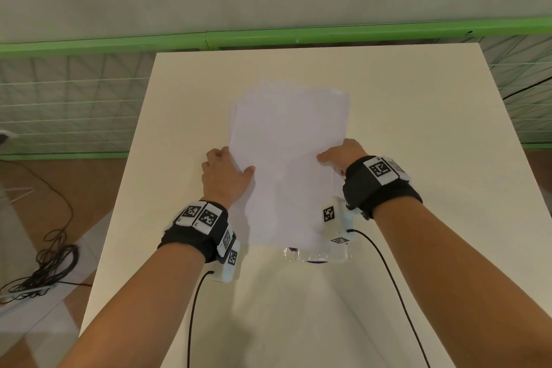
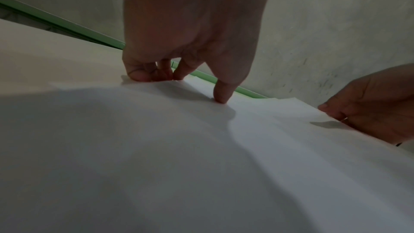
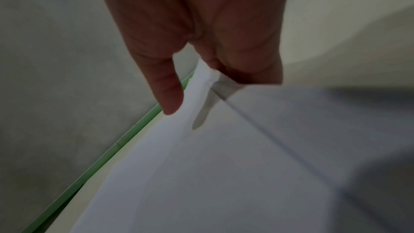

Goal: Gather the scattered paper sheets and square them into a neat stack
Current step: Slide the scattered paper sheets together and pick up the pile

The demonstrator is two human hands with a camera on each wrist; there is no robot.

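1. While both hands hold the paper, going left to right: a tangle of black cables [image 1: 44, 266] lies on the floor left of the tabletop [image 1: 418, 158].
2. Green rail [image 1: 268, 37] with a white mesh fence runs behind the tabletop, grey wall above it.
3. Left hand [image 1: 225, 176] sits at the left long edge of the paper stack [image 1: 286, 164]. Thumb lies on top of the sheets; the other fingers [image 2: 143, 74] are curled down at the edge. The left wrist view shows those fingertips pressed onto the paper edge and the thumb tip planted further in on the top sheet. Reads as a pinch on the stack's left edge.
4. Left wrist carries a black strap with white marker blocks, cable trailing toward the person.
5. Paper stack lies about mid-tabletop, long axis pointing away from the person. Far edges are staggered, several sheet corners showing, so not squared. Near end hangs over something clear with a dark patch [image 1: 316, 257]; can't tell what it is.
6. Right hand [image 1: 343, 154] is at the right long edge of the stack, thumb on top. The right wrist view shows the fingers [image 3: 244, 63] curled under the lifted sheet edges with the thumb on the opposite face, so a pinch on the paper. Right edge is raised off the tabletop there.
7. Right wrist has the same strap, markers and cable.
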